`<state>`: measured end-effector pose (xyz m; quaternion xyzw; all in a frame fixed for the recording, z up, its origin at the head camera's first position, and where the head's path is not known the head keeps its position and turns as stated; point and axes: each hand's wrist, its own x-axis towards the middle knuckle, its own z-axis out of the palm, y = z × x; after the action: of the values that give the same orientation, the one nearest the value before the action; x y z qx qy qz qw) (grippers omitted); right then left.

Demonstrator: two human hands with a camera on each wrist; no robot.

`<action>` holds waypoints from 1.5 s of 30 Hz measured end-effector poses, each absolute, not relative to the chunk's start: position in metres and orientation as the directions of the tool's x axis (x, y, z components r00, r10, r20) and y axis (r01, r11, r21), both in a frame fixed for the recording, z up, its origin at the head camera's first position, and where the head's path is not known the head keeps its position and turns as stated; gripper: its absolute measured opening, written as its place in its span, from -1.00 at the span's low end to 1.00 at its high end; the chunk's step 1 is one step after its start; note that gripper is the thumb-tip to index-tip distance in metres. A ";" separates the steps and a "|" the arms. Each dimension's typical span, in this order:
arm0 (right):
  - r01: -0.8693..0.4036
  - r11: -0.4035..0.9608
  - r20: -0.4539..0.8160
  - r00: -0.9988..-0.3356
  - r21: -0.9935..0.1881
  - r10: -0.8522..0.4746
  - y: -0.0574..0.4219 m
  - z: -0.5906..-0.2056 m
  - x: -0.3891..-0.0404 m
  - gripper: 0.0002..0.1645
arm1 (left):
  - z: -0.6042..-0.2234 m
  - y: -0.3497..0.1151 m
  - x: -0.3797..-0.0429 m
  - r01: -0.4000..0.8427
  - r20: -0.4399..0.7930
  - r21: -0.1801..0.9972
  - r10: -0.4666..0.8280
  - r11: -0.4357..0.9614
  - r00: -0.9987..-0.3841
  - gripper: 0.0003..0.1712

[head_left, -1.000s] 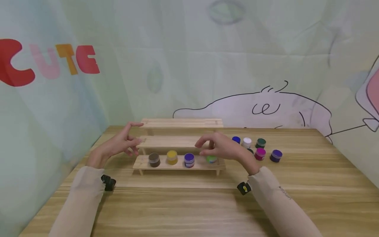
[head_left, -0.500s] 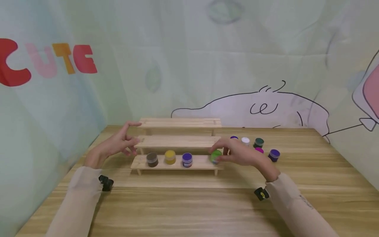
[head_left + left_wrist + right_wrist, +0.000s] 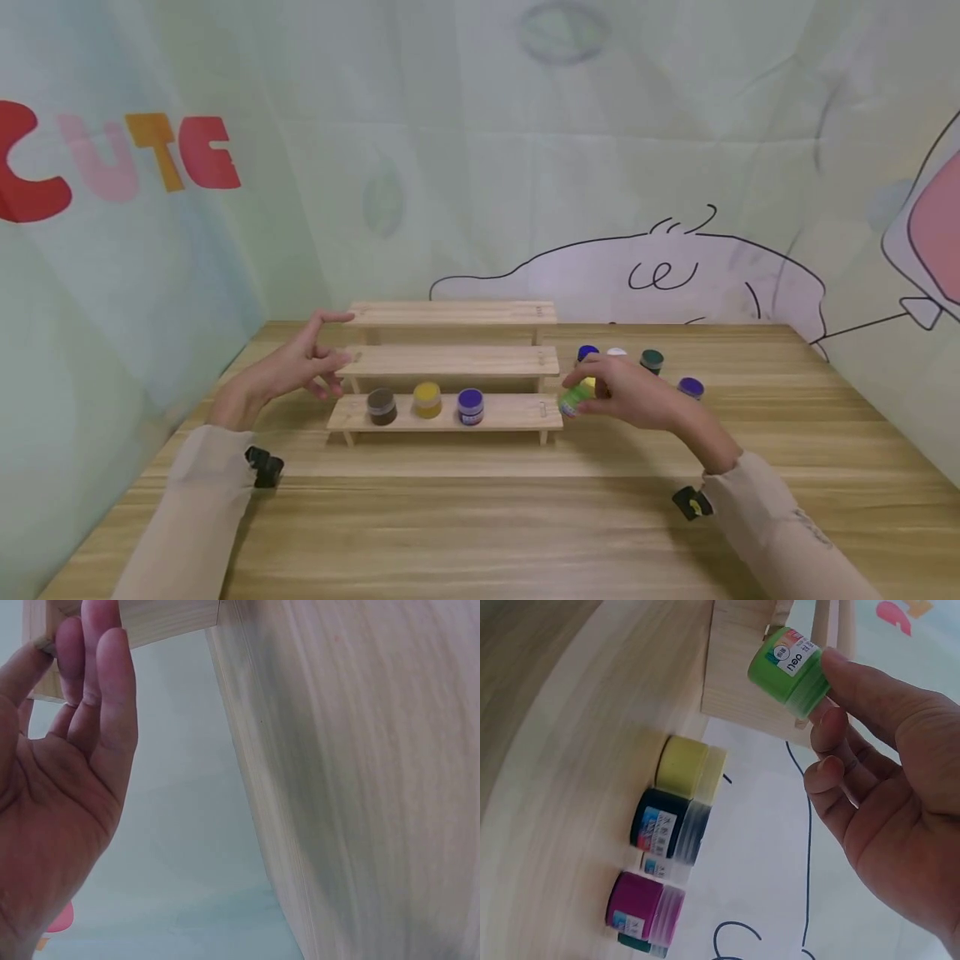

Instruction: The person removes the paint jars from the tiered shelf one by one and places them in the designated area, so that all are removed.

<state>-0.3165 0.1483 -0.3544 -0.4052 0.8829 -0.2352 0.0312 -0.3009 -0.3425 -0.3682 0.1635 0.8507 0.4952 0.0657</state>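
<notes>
My right hand (image 3: 633, 393) pinches a small green-lidded paint jar (image 3: 786, 666) between thumb and fingers, just off the right end of the lowest tier of a three-tier wooden rack (image 3: 442, 360). The jar is tilted, its label showing in the right wrist view. On the lowest tier stand a brown jar (image 3: 382, 407), a yellow jar (image 3: 427, 400) and a purple-blue jar (image 3: 470, 407). At the rack's left end, my left hand (image 3: 288, 367) has its index finger stretched to the top tier and its thumb at the middle one, the other fingers loosely bent.
Several more paint jars stand on the table right of the rack, partly behind my right hand: a yellow jar (image 3: 681, 766), a magenta jar (image 3: 639, 904), a dark green jar (image 3: 652, 361) and a purple jar (image 3: 691, 388) among them. A printed curtain (image 3: 465, 192) hangs behind the table.
My right hand has taken hold of the green jar on the lowest tier and carried it off to the right, tilting it. The left hand stays at the rack's left end.
</notes>
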 end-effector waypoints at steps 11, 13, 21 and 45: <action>-0.658 0.617 0.069 -0.706 -0.432 -0.705 0.158 -0.360 -0.323 -0.63 | -0.368 -0.345 -0.301 0.221 0.057 0.864 0.348 0.453 -0.936 -0.23; -0.660 0.616 0.060 -0.701 -0.430 -0.710 0.160 -0.361 -0.324 -0.64 | -0.368 -0.345 -0.302 0.225 0.061 0.863 0.349 0.453 -0.935 -0.23; -0.671 0.590 0.047 -0.677 -0.449 -0.735 0.161 -0.364 -0.329 -0.67 | -0.368 -0.344 -0.302 0.224 0.063 0.862 0.341 0.455 -0.938 -0.23; -0.616 0.568 0.025 -0.690 -0.546 -0.723 0.162 -0.369 -0.331 -0.58 | -0.370 -0.344 -0.303 0.223 0.054 0.861 0.353 0.457 -0.934 -0.22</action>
<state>-0.3308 0.1621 -0.3695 -0.3805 0.8797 -0.2667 0.1010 -0.3031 -0.3436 -0.3700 0.1692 0.8511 0.4926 0.0661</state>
